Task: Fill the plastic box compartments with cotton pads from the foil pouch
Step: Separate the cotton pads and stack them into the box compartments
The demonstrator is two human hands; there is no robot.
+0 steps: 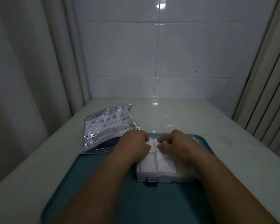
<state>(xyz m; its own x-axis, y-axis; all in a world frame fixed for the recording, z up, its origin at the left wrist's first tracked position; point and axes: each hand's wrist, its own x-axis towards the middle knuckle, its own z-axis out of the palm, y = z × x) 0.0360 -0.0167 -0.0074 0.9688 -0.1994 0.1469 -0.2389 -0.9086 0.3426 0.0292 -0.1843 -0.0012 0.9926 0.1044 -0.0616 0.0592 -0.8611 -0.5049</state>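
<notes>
While pinching cotton pads (152,160) with left hand (134,143) and pressing with bent right hand (176,143) fingertips (160,140), seat flat below plastic box (152,177) rim.

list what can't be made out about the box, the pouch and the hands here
- Head view: the far compartments of the box are covered by the left hand and right hand, so their fill is unknown.
- Head view: what is left inside the pouch is hidden by its own foil.
- Head view: dim light and curled fingers hide whether either hand pinches the cotton pads or only presses them.
</notes>
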